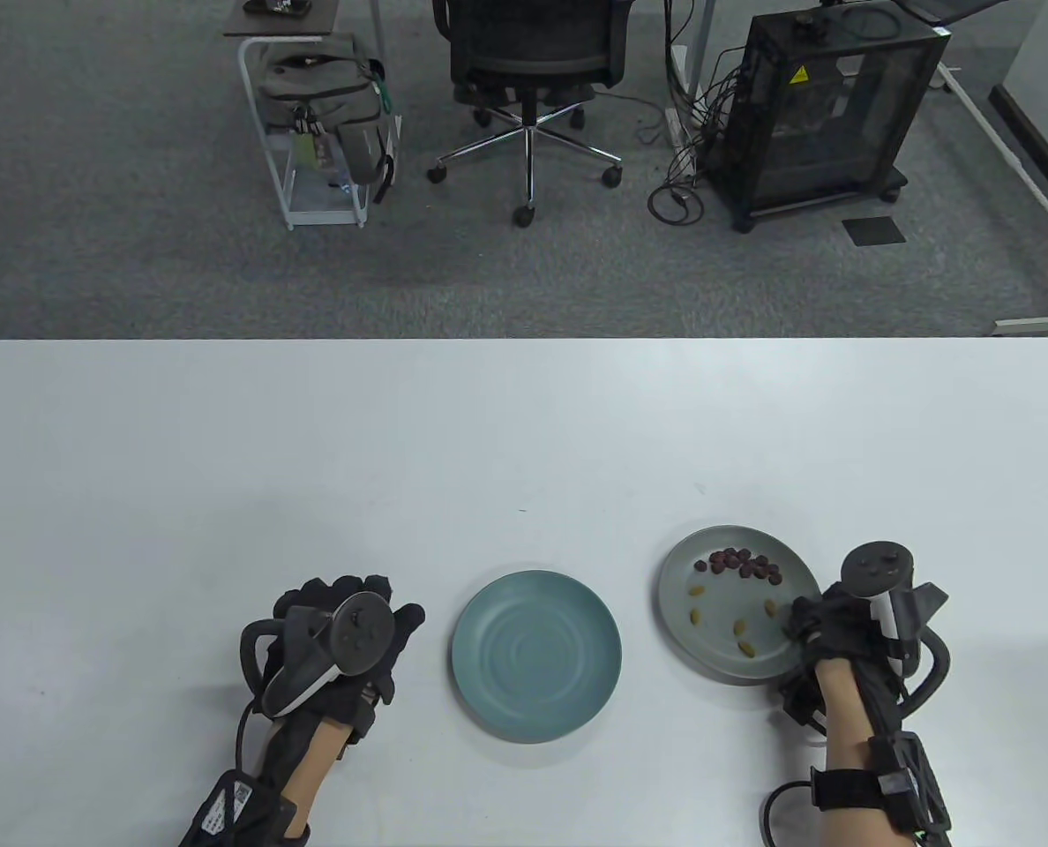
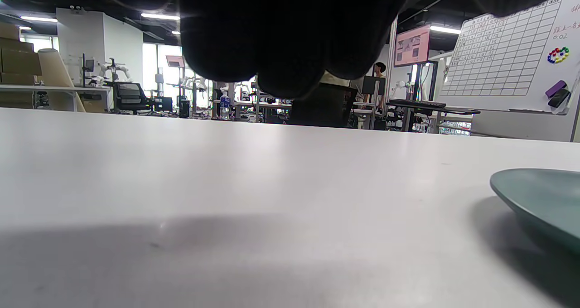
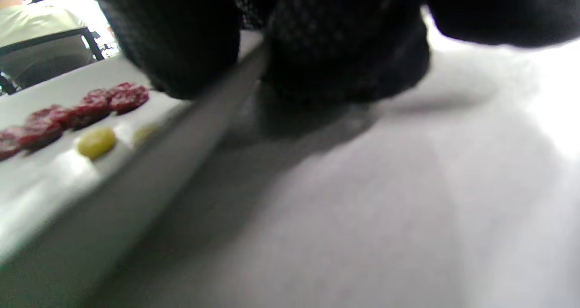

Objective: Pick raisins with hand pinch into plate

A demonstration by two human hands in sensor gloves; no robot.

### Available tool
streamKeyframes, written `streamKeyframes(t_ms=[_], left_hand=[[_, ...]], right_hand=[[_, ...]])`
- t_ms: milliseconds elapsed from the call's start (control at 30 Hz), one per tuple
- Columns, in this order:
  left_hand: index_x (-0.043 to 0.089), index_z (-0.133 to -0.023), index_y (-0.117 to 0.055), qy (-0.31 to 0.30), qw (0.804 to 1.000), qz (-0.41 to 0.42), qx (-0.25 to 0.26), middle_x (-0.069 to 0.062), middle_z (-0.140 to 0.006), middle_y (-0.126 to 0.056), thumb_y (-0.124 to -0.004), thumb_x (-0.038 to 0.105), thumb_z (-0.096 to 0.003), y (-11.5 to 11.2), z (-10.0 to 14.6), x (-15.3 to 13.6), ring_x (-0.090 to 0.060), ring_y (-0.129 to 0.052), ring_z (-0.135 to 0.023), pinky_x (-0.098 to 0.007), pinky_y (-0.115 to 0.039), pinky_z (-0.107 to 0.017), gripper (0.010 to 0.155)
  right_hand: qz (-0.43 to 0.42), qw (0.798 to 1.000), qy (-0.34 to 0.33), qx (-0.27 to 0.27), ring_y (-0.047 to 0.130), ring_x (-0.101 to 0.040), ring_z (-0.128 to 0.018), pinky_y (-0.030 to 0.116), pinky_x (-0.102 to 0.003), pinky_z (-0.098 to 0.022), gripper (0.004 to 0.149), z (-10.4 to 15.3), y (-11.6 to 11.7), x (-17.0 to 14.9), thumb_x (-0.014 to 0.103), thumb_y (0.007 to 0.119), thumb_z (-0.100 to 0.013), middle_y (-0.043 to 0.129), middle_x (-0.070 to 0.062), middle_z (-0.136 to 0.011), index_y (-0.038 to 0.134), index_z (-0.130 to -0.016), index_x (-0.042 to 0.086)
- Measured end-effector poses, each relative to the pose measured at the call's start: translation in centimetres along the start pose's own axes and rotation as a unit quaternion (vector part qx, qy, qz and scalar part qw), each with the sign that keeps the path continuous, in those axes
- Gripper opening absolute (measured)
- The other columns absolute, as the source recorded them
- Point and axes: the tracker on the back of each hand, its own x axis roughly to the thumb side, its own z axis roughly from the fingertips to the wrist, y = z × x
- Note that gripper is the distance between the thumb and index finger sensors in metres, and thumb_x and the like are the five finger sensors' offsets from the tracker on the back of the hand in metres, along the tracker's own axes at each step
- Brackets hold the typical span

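Left hand: my left hand (image 1: 339, 631) rests on the white table (image 1: 524, 441) to the left of the teal plate (image 1: 536, 653), apart from it. My fingers are curled under loosely and hold nothing; the tracker (image 1: 317, 648) sits on the back of the hand.

Left wrist view: my gloved fingers (image 2: 290, 40) hang in dark from the top edge, above the bare tabletop (image 2: 226, 185). The teal plate's rim (image 2: 539, 199) shows at the right edge.

Right hand: my right hand (image 1: 828, 626) is at the near right edge of the grey plate (image 1: 718, 640), fingers reaching over the rim. I cannot tell whether they pinch anything.

Right wrist view: blurred. One fingertip (image 3: 181, 40) hangs over the plate's inside, another (image 3: 344, 50) outside the rim (image 3: 199, 122), low to the table.

Raisins: the dark red raisins (image 1: 744, 565) lie bunched at the far side of the grey plate. The yellow raisins (image 1: 739, 628) are scattered singly across its near half, one (image 1: 771, 606) just beside my right fingers.

Teal plate: it sits between my hands, with nothing visible in it.

Beyond the table: an office chair (image 1: 528, 79), a backpack (image 1: 330, 106) on a white rack and a black cabinet (image 1: 828, 106) stand on grey carpet.
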Motion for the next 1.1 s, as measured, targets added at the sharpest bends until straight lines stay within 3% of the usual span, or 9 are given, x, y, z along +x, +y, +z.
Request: streamKeyframes(t_ms=[467,767,1100], left_hand=[[0.016,-0.09,-0.081,0.0,1.0,0.008,-0.014,-0.014,-0.083,-0.092,-0.061,0.065,-0.047,-0.2,-0.1,0.0,-0.044,-0.086,-0.07,-0.067,-0.058,-0.06,0.069],[0.016,-0.091,-0.08,0.0,1.0,0.008,-0.023,-0.014,-0.085,-0.091,-0.061,0.065,-0.047,-0.2,-0.1,-0.1,-0.045,-0.086,-0.071,-0.067,-0.058,-0.06,0.07],[0.015,-0.091,-0.08,-0.003,0.999,0.029,-0.018,-0.014,-0.084,-0.092,-0.06,0.066,-0.0468,0.2,-0.1,0.0,-0.044,-0.086,-0.071,-0.067,-0.059,-0.06,0.07]], right_hand=[[-0.087,0.995,0.022,0.032,0.106,-0.013,-0.015,0.093,-0.032,-0.014,0.048,-0.8,-0.5,-1.7,0.036,0.094,-0.04,0.108,-0.007,-0.049,0.09,-0.077,0.006],[-0.175,0.981,0.038,0.072,0.106,-0.015,-0.01,0.093,-0.031,-0.012,0.047,-1.5,-0.6,-3.3,0.034,0.093,-0.041,0.11,-0.01,-0.05,0.088,-0.077,0.004],[-0.23,0.967,0.009,0.109,0.104,-0.014,-0.008,0.092,-0.032,-0.012,0.047,-1.1,-0.8,-2.7,0.033,0.091,-0.042,0.11,-0.012,-0.052,0.087,-0.078,0.003]])
